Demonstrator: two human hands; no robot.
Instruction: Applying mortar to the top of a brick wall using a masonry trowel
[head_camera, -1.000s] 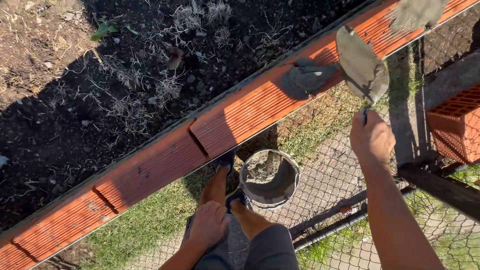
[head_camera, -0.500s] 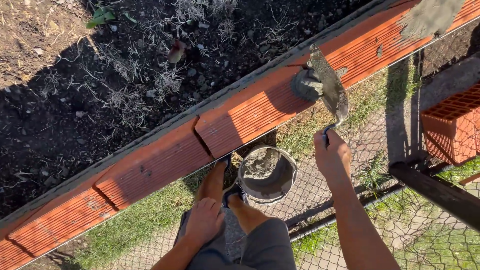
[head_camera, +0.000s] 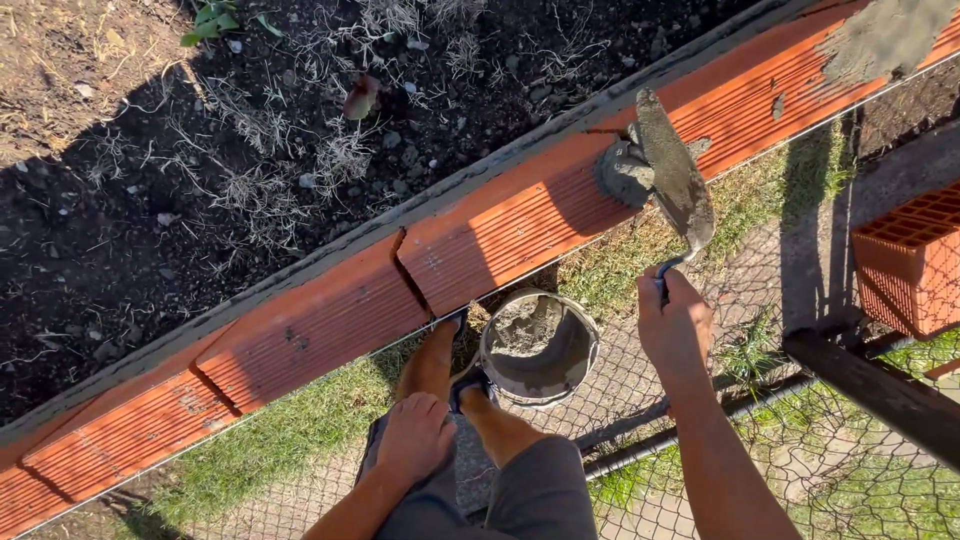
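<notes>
Right hand (head_camera: 675, 325) clamped on trowel (head_camera: 665, 175), mortar meeting brick wall (head_camera: 330, 320); press evenly, blade flat. Left hand (head_camera: 418, 435) apparently loose, resting on thigh.

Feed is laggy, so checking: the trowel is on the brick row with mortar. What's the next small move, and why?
Probably draw the trowel along the brick row to flatten the mortar lump. The right hand holds the handle, the blade lies against the lump, and the lump sits heaped and unspread.
</notes>
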